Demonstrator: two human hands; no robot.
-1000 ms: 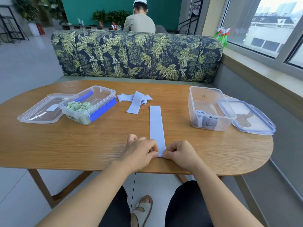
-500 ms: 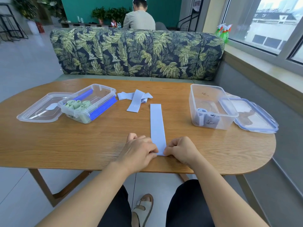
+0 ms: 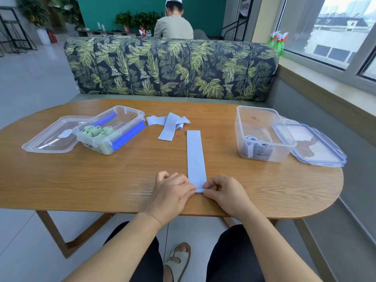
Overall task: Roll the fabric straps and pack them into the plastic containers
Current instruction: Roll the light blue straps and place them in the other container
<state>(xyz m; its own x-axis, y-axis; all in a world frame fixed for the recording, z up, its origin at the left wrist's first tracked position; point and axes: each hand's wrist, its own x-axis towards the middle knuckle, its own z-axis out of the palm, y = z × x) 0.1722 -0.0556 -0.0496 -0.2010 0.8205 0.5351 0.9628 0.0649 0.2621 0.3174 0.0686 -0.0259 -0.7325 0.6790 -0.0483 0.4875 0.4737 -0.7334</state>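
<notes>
Near end of blue strap now curls over.
Left hand and right hand each pinch that end on the table.

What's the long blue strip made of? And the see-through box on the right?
The light blue strap looks like soft, matte fabric, maybe elastic: it lies limp. The right container looks like clear, glossy plastic: rolls show through its walls.
</notes>
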